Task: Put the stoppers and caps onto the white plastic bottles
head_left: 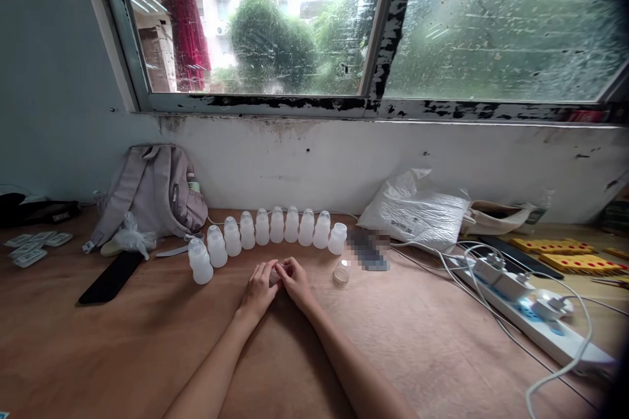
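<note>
on worn wooden table (147,353), both hands (278,285) pinching small translucent piece (274,277), frosted plastic bottles (262,228) curving behind

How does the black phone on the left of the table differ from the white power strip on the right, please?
The black phone is dark, thin and flat; the white power strip is pale and thicker. The phone's top is bare, while the power strip carries several plugs with white cables trailing off. The phone lies near the grey backpack; the power strip lies by the yellow trays. Both lie flat and slantwise on the wooden table.
</note>
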`<control>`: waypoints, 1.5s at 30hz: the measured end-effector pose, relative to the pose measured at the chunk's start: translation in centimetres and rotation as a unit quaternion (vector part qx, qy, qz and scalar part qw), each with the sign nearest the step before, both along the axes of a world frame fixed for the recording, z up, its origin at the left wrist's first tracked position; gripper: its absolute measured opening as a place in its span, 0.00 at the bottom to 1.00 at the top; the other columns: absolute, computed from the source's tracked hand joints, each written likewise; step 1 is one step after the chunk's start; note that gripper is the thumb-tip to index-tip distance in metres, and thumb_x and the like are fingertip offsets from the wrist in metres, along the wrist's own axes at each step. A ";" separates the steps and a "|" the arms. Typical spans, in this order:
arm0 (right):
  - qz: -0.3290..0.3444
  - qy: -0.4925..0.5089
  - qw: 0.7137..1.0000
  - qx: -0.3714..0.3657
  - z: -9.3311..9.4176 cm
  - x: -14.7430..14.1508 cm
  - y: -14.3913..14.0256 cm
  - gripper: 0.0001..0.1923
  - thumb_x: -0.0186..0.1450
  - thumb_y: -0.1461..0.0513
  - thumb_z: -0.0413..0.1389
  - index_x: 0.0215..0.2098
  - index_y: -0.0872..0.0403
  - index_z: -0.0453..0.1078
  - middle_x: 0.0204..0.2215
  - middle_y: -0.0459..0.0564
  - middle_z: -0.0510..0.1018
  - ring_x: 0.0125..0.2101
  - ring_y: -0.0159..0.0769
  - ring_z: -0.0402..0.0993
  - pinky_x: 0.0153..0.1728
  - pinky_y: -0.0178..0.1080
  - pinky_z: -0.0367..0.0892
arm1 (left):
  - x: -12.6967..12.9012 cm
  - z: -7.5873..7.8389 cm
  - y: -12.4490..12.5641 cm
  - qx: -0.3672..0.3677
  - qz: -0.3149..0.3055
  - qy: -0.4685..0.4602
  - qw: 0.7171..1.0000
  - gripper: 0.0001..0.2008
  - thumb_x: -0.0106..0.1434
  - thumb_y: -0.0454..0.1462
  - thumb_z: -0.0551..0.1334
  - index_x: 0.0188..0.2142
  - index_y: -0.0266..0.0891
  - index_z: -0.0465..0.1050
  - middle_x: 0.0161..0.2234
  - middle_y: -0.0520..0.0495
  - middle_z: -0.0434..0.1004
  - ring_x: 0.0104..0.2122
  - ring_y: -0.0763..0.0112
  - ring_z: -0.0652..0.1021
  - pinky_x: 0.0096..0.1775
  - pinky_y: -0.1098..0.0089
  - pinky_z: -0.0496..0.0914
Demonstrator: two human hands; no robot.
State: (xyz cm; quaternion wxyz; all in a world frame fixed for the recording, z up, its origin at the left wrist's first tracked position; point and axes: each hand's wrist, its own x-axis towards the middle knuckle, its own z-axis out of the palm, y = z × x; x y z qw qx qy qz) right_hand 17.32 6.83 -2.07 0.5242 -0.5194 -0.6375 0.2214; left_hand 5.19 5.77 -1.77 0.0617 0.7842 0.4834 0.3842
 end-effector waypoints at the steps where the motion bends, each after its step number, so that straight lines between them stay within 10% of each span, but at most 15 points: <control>1: -0.018 0.005 1.000 0.000 0.1 0.1 0.0 0.13 0.59 0.52 0.47 0.26 0.53 0.60 0.18 0.42 0.66 0.20 0.30 0.63 0.21 0.31 0.61 | 0.0 -0.1 0.1 0.002 0.003 -0.003 1.000 0.21 0.55 0.34 0.57 0.49 0.41 0.60 0.40 0.46 0.70 0.41 0.66 0.71 0.43 0.65 0.66; 13: -0.139 -0.108 0.984 -0.032 0.6 3.4 0.3 0.07 0.53 0.61 0.52 0.29 0.53 0.69 0.31 0.51 0.70 0.34 0.41 0.66 0.35 0.40 0.60 | -3.9 -1.2 1.9 0.003 0.188 0.029 0.982 0.14 0.60 0.35 0.50 0.46 0.37 0.62 0.43 0.40 0.67 0.42 0.61 0.71 0.42 0.63 0.66; 32: -0.143 -0.232 0.961 0.051 0.7 2.4 -0.4 0.18 0.58 0.65 0.46 0.47 0.54 0.60 0.43 0.53 0.68 0.43 0.41 0.62 0.43 0.42 0.56 | -3.6 -1.0 1.6 0.058 0.199 0.052 0.977 0.17 0.59 0.34 0.51 0.49 0.37 0.61 0.49 0.38 0.61 0.49 0.57 0.66 0.48 0.58 0.62; 45: -0.296 -0.414 0.860 0.034 9.7 8.7 6.9 0.22 0.58 0.59 0.49 0.50 0.57 0.59 0.53 0.62 0.59 0.55 0.53 0.45 0.50 0.59 0.31 | -0.9 0.7 -0.6 0.089 0.044 -0.037 0.994 0.19 0.56 0.30 0.51 0.48 0.40 0.59 0.48 0.40 0.63 0.49 0.60 0.65 0.50 0.57 0.60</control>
